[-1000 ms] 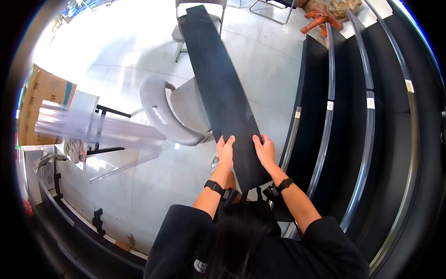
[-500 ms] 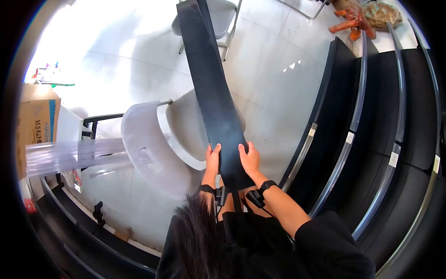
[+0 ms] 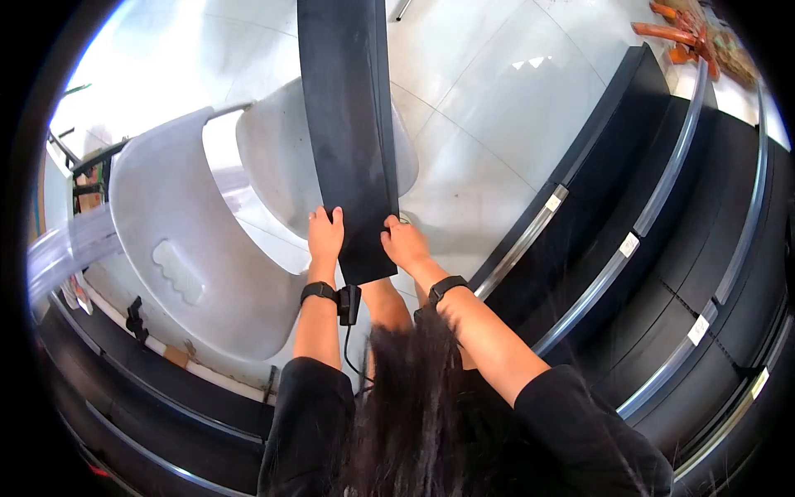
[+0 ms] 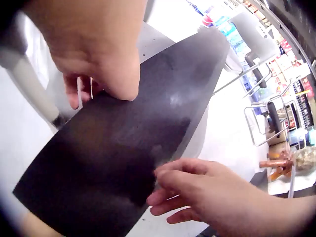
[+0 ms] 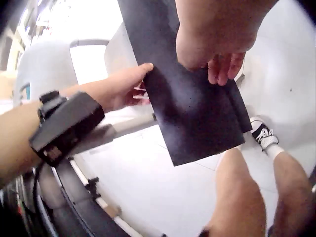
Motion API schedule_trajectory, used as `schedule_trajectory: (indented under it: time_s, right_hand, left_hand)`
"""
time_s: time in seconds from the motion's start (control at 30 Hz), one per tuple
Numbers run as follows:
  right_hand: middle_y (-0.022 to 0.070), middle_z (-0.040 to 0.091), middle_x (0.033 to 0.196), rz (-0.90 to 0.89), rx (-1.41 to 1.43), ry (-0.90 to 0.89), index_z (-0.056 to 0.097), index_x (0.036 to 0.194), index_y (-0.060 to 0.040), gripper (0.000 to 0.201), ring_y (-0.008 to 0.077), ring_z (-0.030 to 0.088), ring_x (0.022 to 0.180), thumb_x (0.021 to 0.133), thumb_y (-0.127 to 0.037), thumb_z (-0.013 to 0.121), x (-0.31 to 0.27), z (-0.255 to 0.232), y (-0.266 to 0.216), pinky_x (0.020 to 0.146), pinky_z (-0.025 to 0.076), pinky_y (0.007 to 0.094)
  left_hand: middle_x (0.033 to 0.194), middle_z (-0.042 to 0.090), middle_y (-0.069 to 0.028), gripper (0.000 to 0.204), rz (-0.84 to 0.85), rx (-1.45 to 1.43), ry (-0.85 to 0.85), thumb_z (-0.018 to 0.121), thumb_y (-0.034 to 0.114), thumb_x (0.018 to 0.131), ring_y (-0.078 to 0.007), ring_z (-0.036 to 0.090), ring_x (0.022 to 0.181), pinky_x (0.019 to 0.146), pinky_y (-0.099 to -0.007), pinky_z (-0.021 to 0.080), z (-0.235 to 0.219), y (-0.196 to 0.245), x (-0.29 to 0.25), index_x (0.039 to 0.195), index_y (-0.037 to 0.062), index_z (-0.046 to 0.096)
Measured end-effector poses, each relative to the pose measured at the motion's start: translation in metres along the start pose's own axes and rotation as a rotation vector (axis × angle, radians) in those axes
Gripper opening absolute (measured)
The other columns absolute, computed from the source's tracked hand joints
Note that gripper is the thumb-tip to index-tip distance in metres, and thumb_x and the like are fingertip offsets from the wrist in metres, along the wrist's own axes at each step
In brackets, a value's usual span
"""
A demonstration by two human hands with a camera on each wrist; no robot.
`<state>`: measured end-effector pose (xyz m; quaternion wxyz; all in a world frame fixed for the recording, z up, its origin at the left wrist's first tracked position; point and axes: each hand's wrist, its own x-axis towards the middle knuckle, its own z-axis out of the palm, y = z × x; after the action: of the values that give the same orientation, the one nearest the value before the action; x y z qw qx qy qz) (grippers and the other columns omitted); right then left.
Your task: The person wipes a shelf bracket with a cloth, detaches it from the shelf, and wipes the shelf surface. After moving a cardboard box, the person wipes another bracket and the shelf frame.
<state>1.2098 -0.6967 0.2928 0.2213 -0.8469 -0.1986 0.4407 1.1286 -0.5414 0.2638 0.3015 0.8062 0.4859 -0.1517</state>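
Observation:
A long, flat black panel (image 3: 352, 141) stretches away from the person, its near end close to the knees. A second black edge (image 5: 240, 111) shows along its right side in the right wrist view. The left hand (image 3: 326, 236) grips the panel's left edge, thumb on top and fingers under the side. On the opposite edge, the right hand (image 3: 406, 244) holds the panel between thumb and curled fingers. Beneath the panel is a light grey plastic chair (image 3: 281, 157), its seat partly covered.
Black tiered shelves (image 3: 613, 190) with clear front strips run along the right. More low black shelving (image 3: 157, 414) curves along the lower left. Clear plastic strips (image 3: 74, 248) lie behind the chair back. Orange-red wooden legs (image 3: 667, 33) under a stone stand at the far right.
The view has shifted closer over the chair, which now appears larger. The panel points more straight ahead, and its right side edge shows more. Both hands keep hold of its near part.

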Motion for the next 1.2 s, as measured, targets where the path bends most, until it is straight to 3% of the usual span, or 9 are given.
schedule_trajectory:
  time_s: [0.17,0.33,0.4,0.6,0.8,1.0,1.1,1.13,1.2]
  right_hand:
    - [0.0063,0.066,0.076,0.379,0.918,-0.135,0.059,0.096,-0.0041,0.026,0.0149,0.063,0.071,0.087,-0.028,0.054,-0.007,-0.004,0.025,0.064,0.049,0.0283]
    - [0.0112,0.054,0.117,0.325,1.525,-0.34,0.057,0.112,-0.0121,0.05,0.0166,0.046,0.112,0.09,-0.052,0.036,-0.04,-0.067,0.015,0.091,0.038,0.0416]
    - [0.0134,0.042,0.131,0.289,1.608,-0.433,0.047,0.126,-0.015,0.062,0.0223,0.034,0.123,0.089,-0.06,0.027,-0.055,-0.094,0.0,0.096,0.03,0.0508]
    - [0.0159,0.035,0.137,0.258,1.958,-0.575,0.029,0.137,-0.0143,0.066,0.031,0.032,0.126,0.09,-0.059,0.016,-0.105,-0.121,-0.037,0.095,0.032,0.0522]
    - [0.012,0.034,0.138,0.257,1.905,-0.659,0.028,0.138,-0.0138,0.066,0.0269,0.037,0.123,0.09,-0.059,0.018,-0.145,-0.098,-0.047,0.097,0.034,0.0454]
    - [0.0064,0.042,0.133,0.394,1.683,-0.693,0.043,0.125,-0.0109,0.05,0.0212,0.041,0.119,0.094,-0.047,0.027,-0.22,-0.079,-0.101,0.1,0.031,0.0365]
    - [0.0082,0.037,0.137,0.196,1.209,-0.65,0.037,0.134,-0.0078,0.054,0.0206,0.033,0.127,0.094,-0.043,0.028,-0.263,-0.081,-0.153,0.102,0.027,0.0348]
    - [0.0082,0.037,0.137,0.186,1.191,-0.679,0.037,0.134,-0.0078,0.054,0.0206,0.033,0.127,0.094,-0.043,0.028,-0.268,-0.059,-0.162,0.102,0.027,0.0348]
    - [0.0112,0.039,0.135,-0.413,0.657,-0.486,0.041,0.13,-0.0063,0.058,0.0235,0.034,0.126,0.09,-0.047,0.034,-0.283,-0.004,-0.178,0.102,0.026,0.0438]
  left_hand:
    - [0.09,0.057,-0.0244,0.032,0.068,-0.072,0.058,0.053,0.026,0.085,-0.0404,0.054,0.084,0.073,-0.045,0.043,0.008,-0.012,-0.005,0.096,-0.0038,0.051]
    - [0.093,0.061,-0.0147,0.032,-0.152,-0.624,0.262,0.055,0.023,0.086,-0.0247,0.059,0.085,0.076,-0.0348,0.046,0.015,-0.017,-0.038,0.108,-0.0005,0.05]
    - [0.094,0.061,-0.0104,0.025,-0.408,-1.428,0.092,0.056,0.018,0.087,-0.0205,0.06,0.083,0.076,-0.0316,0.048,-0.001,-0.001,-0.07,0.106,0.0021,0.053]
    - [0.09,0.063,-0.0107,0.02,-0.335,-1.675,-0.039,0.051,0.012,0.091,-0.0186,0.062,0.076,0.073,-0.0269,0.051,-0.049,0.053,-0.152,0.105,0.0002,0.057]
    - [0.135,0.041,-0.0116,0.044,0.298,-1.349,0.096,0.044,0.026,0.091,-0.0257,0.034,0.128,0.103,-0.0418,0.024,-0.082,0.122,-0.221,0.128,0.0028,0.044]
    - [0.135,0.037,-0.0203,0.045,0.346,-0.107,0.158,0.054,0.021,0.08,-0.0338,0.032,0.127,0.099,-0.0576,0.023,-0.073,-0.016,-0.262,0.124,0.0116,0.051]
    - [0.132,0.04,-0.0182,0.04,-0.268,-0.41,0.195,0.049,0.031,0.087,-0.0305,0.037,0.123,0.098,-0.0475,0.03,-0.033,-0.186,-0.298,0.122,0.011,0.05]
    - [0.132,0.04,-0.0182,0.04,-0.287,-0.417,0.221,0.049,0.031,0.087,-0.0305,0.037,0.123,0.098,-0.0475,0.03,-0.054,-0.186,-0.312,0.122,0.011,0.05]
    - [0.131,0.043,-0.015,0.044,-0.715,-1.386,0.422,0.046,0.037,0.089,-0.0305,0.039,0.121,0.098,-0.0437,0.032,-0.11,-0.154,-0.346,0.124,0.0103,0.047]
